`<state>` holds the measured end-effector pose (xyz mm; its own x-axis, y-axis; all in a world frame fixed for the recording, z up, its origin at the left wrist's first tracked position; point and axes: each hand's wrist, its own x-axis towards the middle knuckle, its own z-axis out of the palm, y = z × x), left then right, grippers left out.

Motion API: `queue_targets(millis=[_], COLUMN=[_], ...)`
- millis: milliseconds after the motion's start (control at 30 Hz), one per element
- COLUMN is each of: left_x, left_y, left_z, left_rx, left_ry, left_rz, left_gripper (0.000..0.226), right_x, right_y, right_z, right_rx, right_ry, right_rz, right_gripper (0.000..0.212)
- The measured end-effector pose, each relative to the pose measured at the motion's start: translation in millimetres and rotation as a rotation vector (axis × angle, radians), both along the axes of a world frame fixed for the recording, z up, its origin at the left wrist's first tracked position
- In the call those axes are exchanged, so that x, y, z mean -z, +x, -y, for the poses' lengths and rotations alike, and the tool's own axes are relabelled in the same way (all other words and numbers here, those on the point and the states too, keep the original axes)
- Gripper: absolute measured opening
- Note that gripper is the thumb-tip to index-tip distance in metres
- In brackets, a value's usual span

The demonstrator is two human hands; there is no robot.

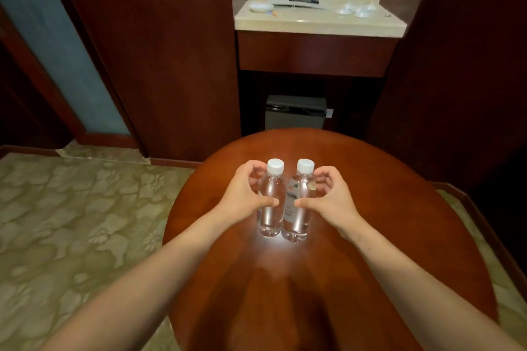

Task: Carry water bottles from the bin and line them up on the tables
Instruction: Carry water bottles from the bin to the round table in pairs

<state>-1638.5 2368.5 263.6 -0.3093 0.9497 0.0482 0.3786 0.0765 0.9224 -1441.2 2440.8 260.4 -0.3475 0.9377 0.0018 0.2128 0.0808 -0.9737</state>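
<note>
Two clear water bottles with white caps stand upright, side by side and nearly touching, in the middle of a round dark wooden table (379, 208). My left hand (242, 196) curls round the left bottle (269, 221), thumb on its front and fingers behind its upper part. My right hand (333, 199) curls the same way round the right bottle (296, 224), which carries a label. Both bottle bases rest on the tabletop.
A dark grey bin (295, 112) sits under a pale stone counter (319, 23) in a wooden alcove beyond the table. Several glasses and a small dish lie on the counter. Patterned carpet (79, 222) spreads to the left; wood panelling lines the walls.
</note>
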Motion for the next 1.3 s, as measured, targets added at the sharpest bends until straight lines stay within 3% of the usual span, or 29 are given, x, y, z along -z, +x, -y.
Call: queue_targets(millis=[233, 400, 600, 1067, 1300], left_x=[68, 74, 85, 96, 70], left_y=[-31, -32, -39, -44, -51], left_z=[-70, -82, -86, -78, -81], left_rx=[0.003, -0.035, 0.041, 0.145, 0.266], left_ry=[-0.099, -0.035, -0.083, -0.131, -0.155], left_rz=[0.016, 0.023, 0.014, -0.136, -0.115], left_gripper=[0.068, 0.061, 0.08, 0.066, 0.06], right_x=[66, 75, 84, 93, 78], right_y=[-37, -43, -49, -45, -37], right_z=[-66, -81, -84, -81, -81], right_rx=[0.012, 0.01, -0.032, -0.188, -0.243], right_ry=[-0.057, -0.02, 0.001, 0.046, 0.046], right_rz=[0.128, 0.186, 0.205, 0.297, 0.373], right_gripper=[0.086, 0.075, 0.071, 0.076, 0.055])
